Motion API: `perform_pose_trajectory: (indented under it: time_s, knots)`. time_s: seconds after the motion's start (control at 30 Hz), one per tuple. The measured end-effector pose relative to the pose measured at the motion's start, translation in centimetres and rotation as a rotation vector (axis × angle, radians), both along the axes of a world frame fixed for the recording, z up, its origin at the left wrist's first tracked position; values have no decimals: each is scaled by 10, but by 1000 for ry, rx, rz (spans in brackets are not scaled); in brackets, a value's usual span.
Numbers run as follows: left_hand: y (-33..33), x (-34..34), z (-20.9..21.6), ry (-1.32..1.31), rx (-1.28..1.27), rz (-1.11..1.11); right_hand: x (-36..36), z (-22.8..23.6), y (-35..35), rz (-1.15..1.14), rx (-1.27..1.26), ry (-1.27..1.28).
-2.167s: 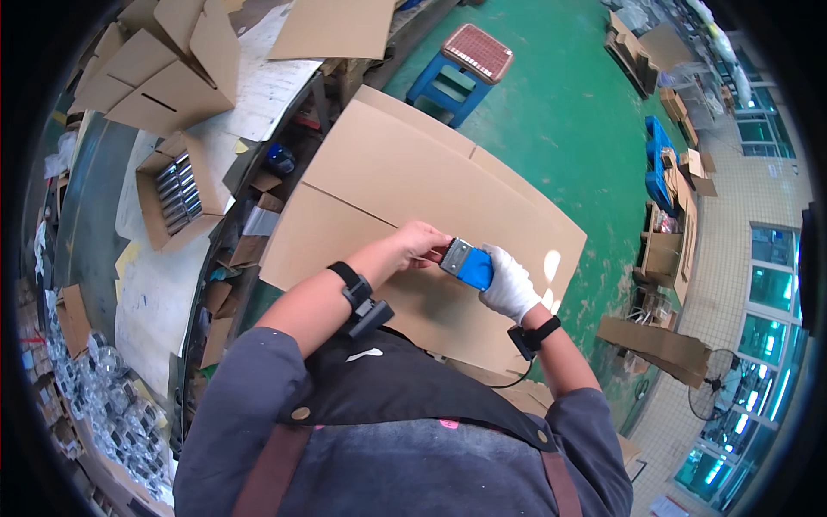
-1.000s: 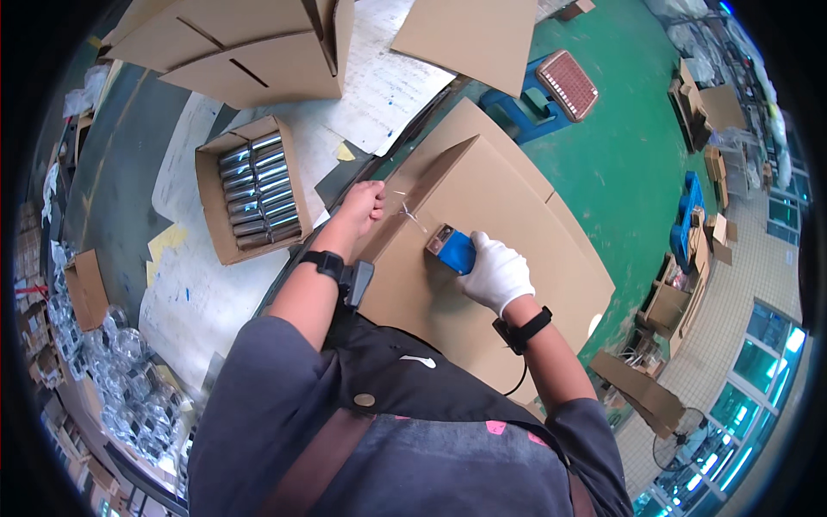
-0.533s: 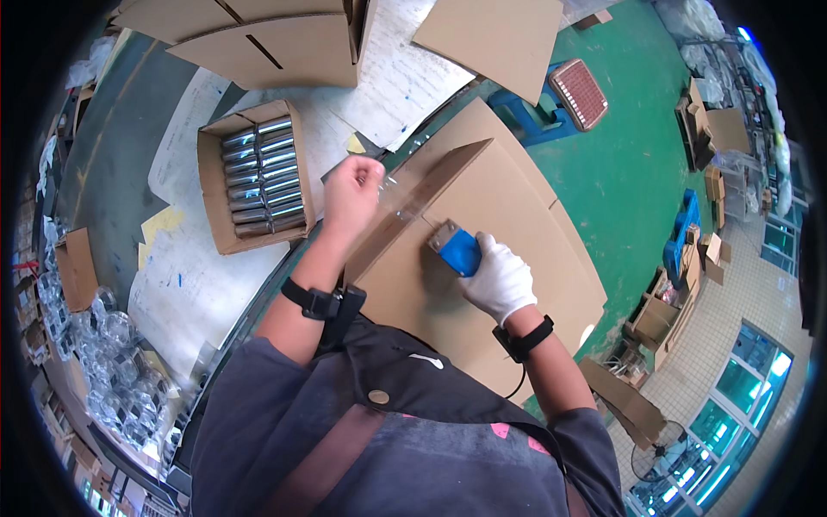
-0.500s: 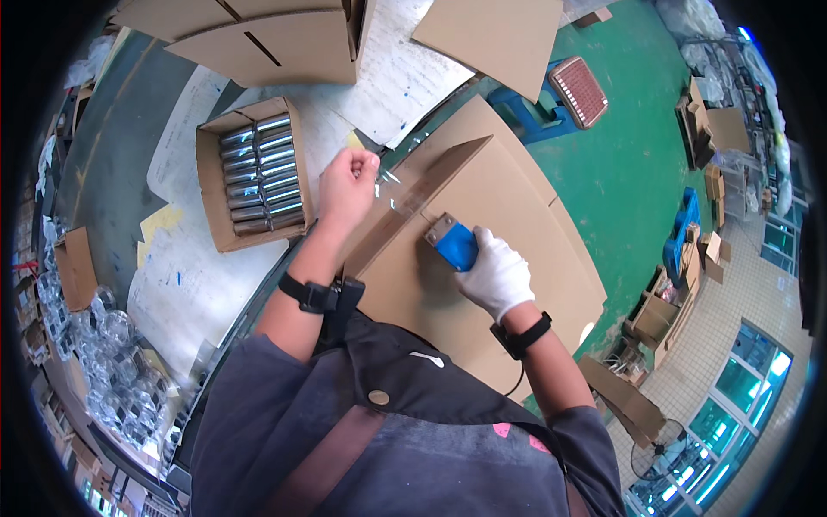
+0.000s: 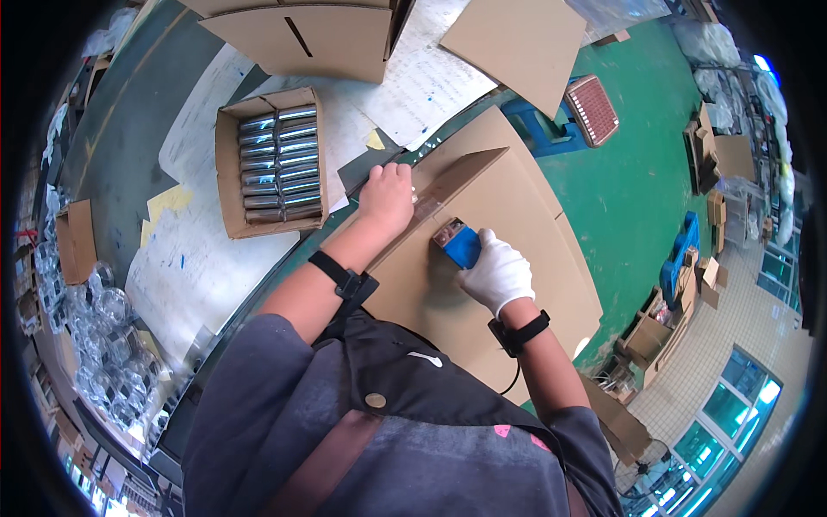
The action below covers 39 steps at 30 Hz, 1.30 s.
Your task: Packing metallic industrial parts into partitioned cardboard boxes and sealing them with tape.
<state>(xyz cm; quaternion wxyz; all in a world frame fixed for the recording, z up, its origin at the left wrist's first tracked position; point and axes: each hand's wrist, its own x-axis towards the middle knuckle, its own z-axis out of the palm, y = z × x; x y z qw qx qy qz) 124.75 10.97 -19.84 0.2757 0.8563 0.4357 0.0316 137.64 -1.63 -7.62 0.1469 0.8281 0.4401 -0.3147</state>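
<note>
My right hand (image 5: pixel 501 274), in a white glove, grips a blue hand tool with a metal end (image 5: pixel 457 244). The tool's metal end is over a large brown cardboard box (image 5: pixel 482 310) in front of me. My bare left hand (image 5: pixel 386 200) is closed at the box's left side, beside a raised cardboard flap (image 5: pixel 461 177). A small pale bit shows by its fingers; what they hold, if anything, is hidden. Left of that hand, an open carton (image 5: pixel 226 172) stands on the table, filled with several shiny silver cylinders (image 5: pixel 280 164).
Flat-folded cardboard (image 5: pixel 301 39) stands at the table's back; a loose sheet (image 5: pixel 517 47) overhangs its edge. Written-on paper (image 5: pixel 207 258) covers the table. A blue stool (image 5: pixel 551 129) with a reddish woven item (image 5: pixel 592 110) is beyond the box. Clear plastic pieces (image 5: pixel 112 362) lie at left.
My left hand has moved right and down, from above the box's left edge to the flap. The tool has tilted slightly in my right hand. The view has shifted a little.
</note>
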Motion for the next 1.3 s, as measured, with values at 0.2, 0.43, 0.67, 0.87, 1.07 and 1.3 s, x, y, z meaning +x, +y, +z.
perform_pose_trajectory:
  time_s: [0.2,0.43,0.67,0.87,1.07,1.3]
  knots:
    - [-14,12,-46,23,-177,104,1,-2,0,-5,17,-25]
    - [2,-2,-152,-504,-993,494,-1,-5,5,3,14,-21]
    - [-19,4,-164,-256,-684,69,2,-11,4,-22,-26,-41]
    - [2,-22,-189,-162,-988,447,-2,-12,6,-4,-7,-32]
    - [-16,26,-148,-136,-1173,-117,-1,-6,8,-13,4,-29]
    - [-5,57,-84,-108,-932,-241,24,-2,-14,-87,117,140]
